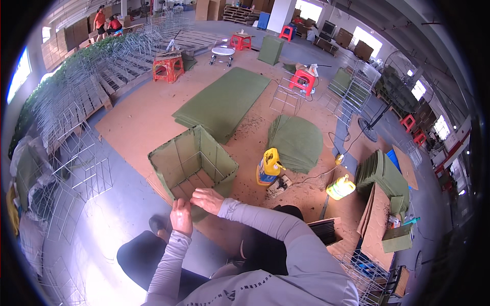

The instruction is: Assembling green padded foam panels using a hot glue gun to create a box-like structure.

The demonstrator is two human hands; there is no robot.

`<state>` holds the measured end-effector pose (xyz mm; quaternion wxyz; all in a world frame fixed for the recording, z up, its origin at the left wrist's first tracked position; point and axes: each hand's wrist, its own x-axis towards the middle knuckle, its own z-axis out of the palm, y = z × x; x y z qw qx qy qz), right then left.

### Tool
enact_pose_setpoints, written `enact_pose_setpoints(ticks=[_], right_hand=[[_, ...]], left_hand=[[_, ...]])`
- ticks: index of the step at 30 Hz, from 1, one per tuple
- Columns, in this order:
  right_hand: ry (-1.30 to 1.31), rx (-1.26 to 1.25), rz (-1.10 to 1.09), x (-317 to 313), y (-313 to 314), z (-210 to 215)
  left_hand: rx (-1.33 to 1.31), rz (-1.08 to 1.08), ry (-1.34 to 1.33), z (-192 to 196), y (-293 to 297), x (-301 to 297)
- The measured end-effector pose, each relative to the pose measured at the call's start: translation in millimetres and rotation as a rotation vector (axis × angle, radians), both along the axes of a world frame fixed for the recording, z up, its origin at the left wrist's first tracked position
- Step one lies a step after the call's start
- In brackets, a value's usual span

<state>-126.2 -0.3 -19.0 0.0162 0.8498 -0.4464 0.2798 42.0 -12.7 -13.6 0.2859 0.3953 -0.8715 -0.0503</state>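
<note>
In front of me on the floor stands an open-topped box [204, 163] with green sheet walls and a thin metal wire frame showing inside. My left hand [181, 218] is closed on the near rim of this box, its fingers pinched over the edge. Right beside it, my right hand [206, 200] grips the same rim, thumb and fingers pressed together. Whatever small piece may lie between the fingertips is hidden. Just beyond the box lies a stack of flat rectangular green sheets [224, 99].
Right of the box are a yellow jug [269, 166], a fanned pile of green sheets [296, 143] and a second yellow jug [340, 187]. Wire frames [81, 173] stand at left. Red stools [168, 67] and a floor fan [375, 122] stand farther off. Brown cardboard [132, 117] covers the floor.
</note>
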Motion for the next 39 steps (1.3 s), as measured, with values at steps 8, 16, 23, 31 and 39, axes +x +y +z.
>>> enact_pose_setpoints(ticks=[8, 16, 23, 31, 39], right_hand=[[0.24, 0.106, 0.265, -5, -35, 7], [0.142, 0.139, 0.094, -28, -21, 36], [-0.11, -0.01, -0.029, -13, 7, -4], [0.104, 0.058, 0.005, -10, -6, -2], [0.05, -0.047, 0.057, -37, -12, 33]], left_hand=[[0.142, -0.05, -0.043, -10, -20, 1], [-0.078, -0.143, 0.041, 33, 8, 19], [-0.106, -0.115, 0.053, -3, 22, 26], [0.053, -0.05, -0.255, 2, -10, -13], [0.083, -0.074, -0.259, 7, -12, -20]])
